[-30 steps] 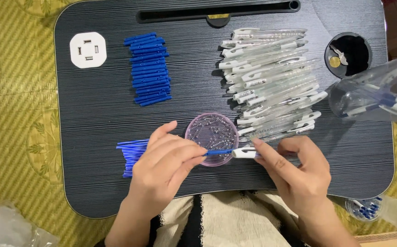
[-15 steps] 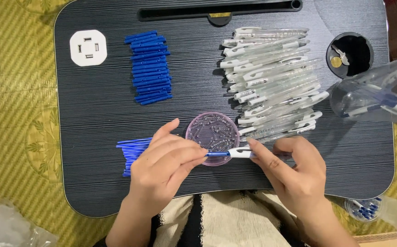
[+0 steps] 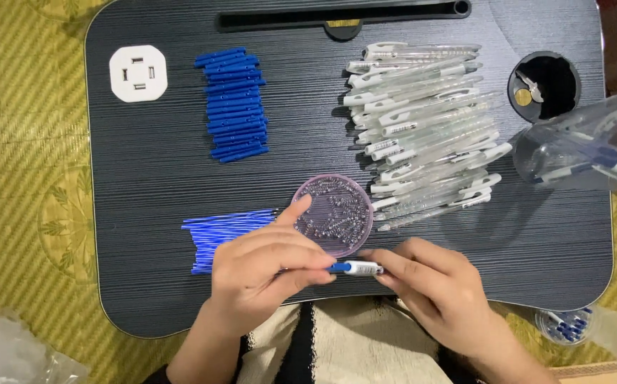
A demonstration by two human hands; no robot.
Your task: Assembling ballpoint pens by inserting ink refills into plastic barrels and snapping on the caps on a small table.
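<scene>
Head view: left hand (image 3: 266, 274) and right hand (image 3: 440, 291) both pinched shut on one blue-and-white pen (image 3: 354, 268), held level at the near edge of the dark lap tray (image 3: 145, 178). Just behind, touching distance, a round lidded dish of small springs (image 3: 333, 215). Nearby lay blue refills (image 3: 223, 231), blue sleeves (image 3: 233, 103), clear pen barrels (image 3: 426, 128).
</scene>
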